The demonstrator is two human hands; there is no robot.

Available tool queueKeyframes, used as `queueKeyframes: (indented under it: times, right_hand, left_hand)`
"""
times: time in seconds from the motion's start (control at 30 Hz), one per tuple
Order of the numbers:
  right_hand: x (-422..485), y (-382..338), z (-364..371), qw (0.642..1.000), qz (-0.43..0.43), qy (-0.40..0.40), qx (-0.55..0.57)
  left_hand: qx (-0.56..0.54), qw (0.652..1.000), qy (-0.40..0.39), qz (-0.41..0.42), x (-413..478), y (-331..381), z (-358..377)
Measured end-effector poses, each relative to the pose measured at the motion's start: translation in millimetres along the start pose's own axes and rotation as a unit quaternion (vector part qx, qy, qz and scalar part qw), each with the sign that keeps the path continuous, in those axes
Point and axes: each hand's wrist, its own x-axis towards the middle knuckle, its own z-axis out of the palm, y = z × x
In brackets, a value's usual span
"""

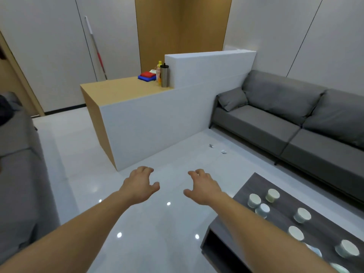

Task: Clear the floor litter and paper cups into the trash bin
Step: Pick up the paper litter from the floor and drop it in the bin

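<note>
my left hand [140, 185] and right hand [203, 187] hang empty, fingers loosely spread; litter [217, 148] lies ahead to my right, cups [272, 195] nearer right, so i'd walk over before stooping.

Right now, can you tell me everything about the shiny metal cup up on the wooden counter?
It is a tall steel tumbler, silvery grey and smooth, with a dark lid and a thin dark straw or spout poking up. It stands upright at the back right end of the wooden countertop, close against the white partition. A yellow bottle stands just behind it, partly hidden; whether they touch is unclear.
</note>
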Motion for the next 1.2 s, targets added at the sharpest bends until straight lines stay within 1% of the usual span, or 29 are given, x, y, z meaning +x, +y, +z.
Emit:
queueKeyframes:
  times: [0.13, 0.23, 0.37, 0.5, 0.57, 0.67, 0.83, 0.97, 1.1, 1.2]
  right_hand:
    - [84.1, 7.0, -9.6, 1.0, 0.008, -0.018, -0.007]
    - [158.8, 12.7, -21.5, 1.0, 0.024, -0.005, -0.008]
    - [243.3, 19.6, -40.7, 0.998, 0.065, -0.009, 0.003]
    - [314.0, 35.3, -65.6, 0.994, 0.105, 0.012, 0.03]
    - [343.5, 47.0, -73.0, 0.992, 0.124, 0.006, 0.038]
    - [389.6, 77.6, -77.9, 0.987, 0.155, -0.001, 0.044]
    - [490.6, 150.3, -99.3, 0.979, 0.196, 0.006, 0.056]
    - [566.6, 209.9, -128.6, 0.975, 0.211, 0.0, 0.068]
    - [630.5, 265.5, -162.7, 0.974, 0.217, 0.015, 0.064]
    - [668.7, 303.4, -174.5, 0.97, 0.234, 0.005, 0.072]
  left_hand:
    - [-0.005, 1.0, -0.021, 0.009, 93.9, -7.7, -6.0]
    - [-0.011, 0.999, -0.025, 0.026, 179.2, -15.2, -12.1]
    - [-0.013, 0.997, -0.048, 0.055, 286.7, -19.4, -27.9]
    - [0.004, 0.994, -0.061, 0.092, 383.4, -5.6, -49.0]
    - [0.011, 0.991, -0.073, 0.111, 427.1, 6.9, -52.9]
    - [0.02, 0.985, -0.099, 0.141, 490.3, 31.4, -45.6]
    - [0.033, 0.976, -0.12, 0.177, 607.9, 81.3, -26.7]
    - [0.047, 0.974, -0.14, 0.169, 700.3, 118.8, -22.5]
    - [0.038, 0.977, -0.135, 0.163, 787.3, 157.8, -20.3]
    - [0.029, 0.971, -0.166, 0.17, 840.8, 183.2, -6.5]
